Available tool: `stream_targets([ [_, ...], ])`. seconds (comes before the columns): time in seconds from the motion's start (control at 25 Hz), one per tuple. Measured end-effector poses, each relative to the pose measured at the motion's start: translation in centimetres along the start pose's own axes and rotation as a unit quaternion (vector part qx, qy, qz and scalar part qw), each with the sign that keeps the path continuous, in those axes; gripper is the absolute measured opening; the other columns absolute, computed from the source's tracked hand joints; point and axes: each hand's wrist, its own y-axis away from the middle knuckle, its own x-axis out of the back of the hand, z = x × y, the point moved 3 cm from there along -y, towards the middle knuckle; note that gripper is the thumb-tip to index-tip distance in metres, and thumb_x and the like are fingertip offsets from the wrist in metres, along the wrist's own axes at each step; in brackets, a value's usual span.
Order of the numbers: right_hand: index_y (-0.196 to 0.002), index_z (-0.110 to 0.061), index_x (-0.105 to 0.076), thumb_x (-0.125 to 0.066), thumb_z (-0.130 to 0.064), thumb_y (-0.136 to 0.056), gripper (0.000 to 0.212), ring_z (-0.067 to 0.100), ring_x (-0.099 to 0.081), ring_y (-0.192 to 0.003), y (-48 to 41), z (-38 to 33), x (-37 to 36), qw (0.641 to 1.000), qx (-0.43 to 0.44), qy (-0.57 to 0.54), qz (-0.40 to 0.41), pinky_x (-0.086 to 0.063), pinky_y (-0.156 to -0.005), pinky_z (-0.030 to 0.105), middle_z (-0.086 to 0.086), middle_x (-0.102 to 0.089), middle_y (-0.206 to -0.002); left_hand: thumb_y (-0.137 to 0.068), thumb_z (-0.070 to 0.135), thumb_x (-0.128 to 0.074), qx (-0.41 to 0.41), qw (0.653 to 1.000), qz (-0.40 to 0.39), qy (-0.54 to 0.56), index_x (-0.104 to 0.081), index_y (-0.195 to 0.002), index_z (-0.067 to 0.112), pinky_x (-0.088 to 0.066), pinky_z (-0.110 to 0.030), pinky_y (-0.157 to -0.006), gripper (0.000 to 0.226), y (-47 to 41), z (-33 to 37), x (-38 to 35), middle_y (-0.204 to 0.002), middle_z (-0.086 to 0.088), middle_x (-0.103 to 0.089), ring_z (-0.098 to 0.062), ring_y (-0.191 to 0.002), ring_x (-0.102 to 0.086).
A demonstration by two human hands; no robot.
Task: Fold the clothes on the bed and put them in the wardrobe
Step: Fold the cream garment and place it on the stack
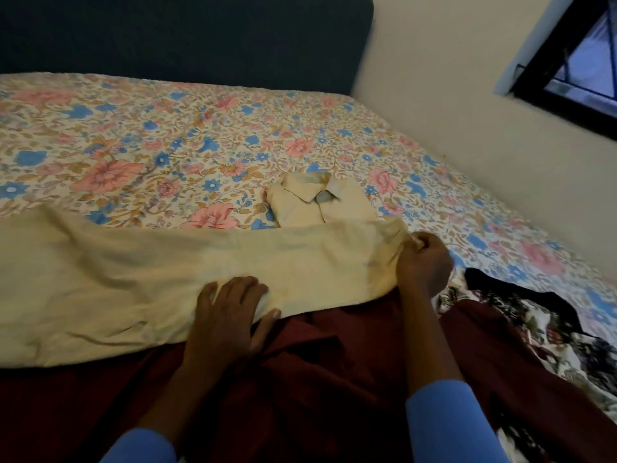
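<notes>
Blue sleeves [444, 422] at the bottom edge, one on each forearm. Both arms reach forward over a maroon garment [334, 362] that lies crumpled across the near side of the bed.

Left hand [227, 312]: fingers straight and slightly spread, palm down, pressing on the near edge of a long cream garment [133, 279]. Thumb lies off that edge, by the maroon cloth. It grips nothing.

Right hand [424, 262]: fingers curled, pinching the right end of the cream garment, which bunches at the grip.

Cream garment stretched sideways across the bed, from the left frame edge to the right hand, overlapping the maroon one.

Right of the arms: black-and-white patterned cloth [534, 322], heaped, touching the maroon garment.

Just beyond the cream garment: folded cream shirt [320, 202], collar up, flat on the floral bedsheet [167, 135].

Farther back: dark headboard [183, 31], pale wall [450, 95], dark-framed window [577, 51] at upper right.
</notes>
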Motion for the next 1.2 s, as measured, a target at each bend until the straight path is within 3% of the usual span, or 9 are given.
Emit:
stream_targets([
  [0.16,-0.103,-0.021,-0.070,-0.063,-0.032,-0.094,0.015,0.032,-0.067,-0.103,-3.4,3.3,-2.3,0.995,-0.068,0.019,-0.068,-0.055,-0.088,0.042,0.007,-0.072,-0.104,-0.096,0.063,-0.043,-0.016,0.999,0.024,-0.029,-0.068,-0.126,0.022,-0.036,-0.053,-0.107,0.057,-0.1,-0.3,-0.4,-0.135,-0.002,-0.063,-0.024,-0.127,-0.058],
  [0.36,-0.134,-0.006,-0.056,-0.071,-0.074,-0.072,0.094,0.041,-0.054,-0.127,-5.1,3.9,-4.9,0.964,-0.130,0.086,-0.215,-0.047,-0.105,0.051,0.019,-0.059,-0.135,-0.099,0.061,-0.038,-0.047,0.996,0.006,-0.079,-0.069,-0.129,0.017,-0.038,-0.056,-0.107,0.061,0.3,0.1,-1.1,-0.139,-0.009,-0.063,-0.030,-0.129,-0.059],
  [0.48,-0.101,-0.006,-0.070,-0.069,-0.030,-0.085,0.029,0.033,-0.068,-0.097,-6.7,3.9,-3.6,0.980,-0.117,-0.009,-0.163,-0.058,-0.084,0.042,0.014,-0.071,-0.104,-0.098,0.066,-0.033,0.001,1.000,0.008,-0.029,-0.071,-0.118,0.028,-0.042,-0.046,-0.097,0.058,-1.2,0.7,0.9,-0.127,0.002,-0.068,-0.024,-0.115,-0.064],
  [0.56,-0.102,-0.010,-0.070,-0.061,-0.024,-0.095,0.018,0.028,-0.062,-0.092,-6.6,4.6,-2.1,0.984,-0.127,-0.070,-0.106,-0.049,-0.077,0.035,0.011,-0.068,-0.101,-0.100,0.058,-0.032,0.049,0.998,0.006,0.042,-0.067,-0.120,0.029,-0.046,-0.042,-0.090,0.050,-4.4,1.2,2.6,-0.124,0.005,-0.065,-0.023,-0.109,-0.063],
  [0.72,-0.101,-0.006,-0.064,-0.061,-0.059,-0.096,0.053,0.027,-0.062,-0.087,-6.4,4.7,-3.7,0.961,-0.110,-0.081,-0.239,-0.049,-0.077,0.038,0.011,-0.065,-0.095,-0.104,0.035,-0.052,0.081,0.990,-0.024,0.116,-0.051,-0.141,0.019,-0.049,-0.044,-0.092,0.041,-13.6,1.2,1.3,-0.139,-0.009,-0.052,-0.033,-0.115,-0.061],
  [0.84,-0.117,-0.012,-0.055,-0.050,-0.068,-0.097,0.060,0.037,-0.063,-0.107,-5.3,5.0,-5.2,0.966,-0.035,0.093,-0.237,-0.050,-0.095,0.048,0.013,-0.066,-0.112,-0.100,0.040,-0.060,0.106,0.983,-0.129,0.078,-0.061,-0.128,0.015,-0.049,-0.041,-0.093,0.037,-17.9,0.5,-2.0,-0.128,-0.015,-0.061,-0.035,-0.115,-0.060],
  [0.96,-0.119,-0.014,-0.054,-0.040,-0.066,-0.101,0.057,0.037,-0.064,-0.106,-4.3,6.3,-5.5,0.983,0.011,0.088,-0.162,-0.044,-0.090,0.043,0.013,-0.068,-0.111,-0.100,0.026,-0.062,0.101,0.991,-0.026,0.079,-0.069,-0.108,0.012,-0.043,-0.035,-0.080,0.018,-19.4,0.4,-2.0,-0.108,-0.015,-0.065,-0.035,-0.101,-0.063],
  [1.04,-0.118,-0.015,-0.058,-0.041,-0.065,-0.101,0.054,0.035,-0.063,-0.105,-4.8,6.4,-5.1,0.988,-0.004,0.063,-0.141,-0.043,-0.088,0.042,0.011,-0.069,-0.110,-0.099,0.021,-0.064,0.114,0.986,0.009,0.119,-0.064,-0.119,0.016,-0.043,-0.034,-0.080,0.021,-18.7,1.2,-1.0,-0.122,-0.013,-0.057,-0.031,-0.100,-0.062],
  [1.2,-0.114,-0.010,-0.067,-0.040,-0.063,-0.103,0.060,0.032,-0.064,-0.102,-7.0,7.1,-5.3,0.977,-0.034,0.087,-0.194,-0.045,-0.087,0.040,0.011,-0.069,-0.107,-0.092,0.051,-0.066,-0.009,0.989,0.006,0.151,-0.054,-0.112,0.028,-0.048,-0.034,-0.074,0.033,-12.1,6.2,0.3,-0.114,0.003,-0.053,-0.016,-0.087,-0.057],
])
